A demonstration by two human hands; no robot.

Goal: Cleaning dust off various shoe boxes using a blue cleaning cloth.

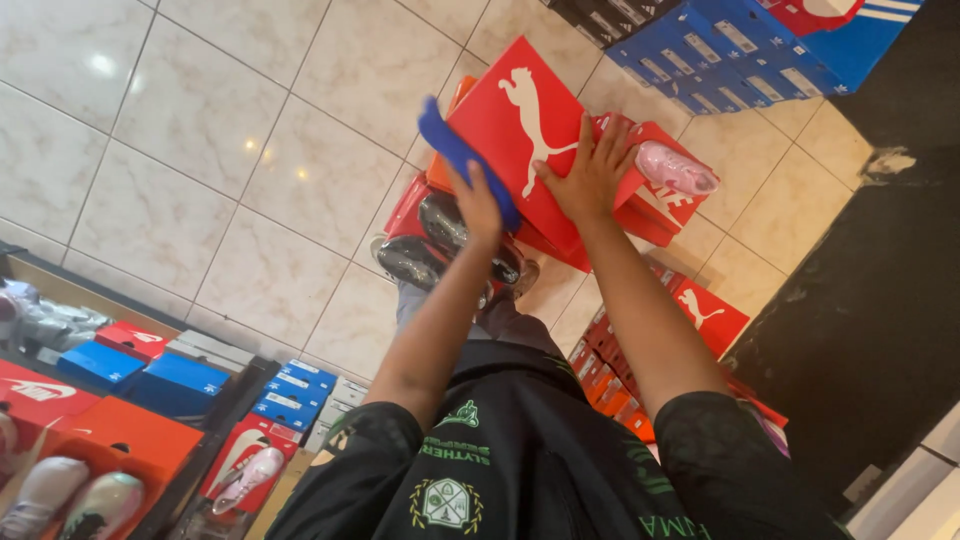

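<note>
Above the tiled floor [230, 170], the right hand [592, 175] lies flat on a red shoe box [520, 130], its fingers [610, 135] spread wide and pressing the lid. The left hand [480, 205] has its fingers curled tight around a blue cloth [455, 150], which touches the box's left edge. The box rests tilted on a stack of red boxes [650, 205], beside a pink shoe [675, 168] and black shoes [440, 235].
</note>
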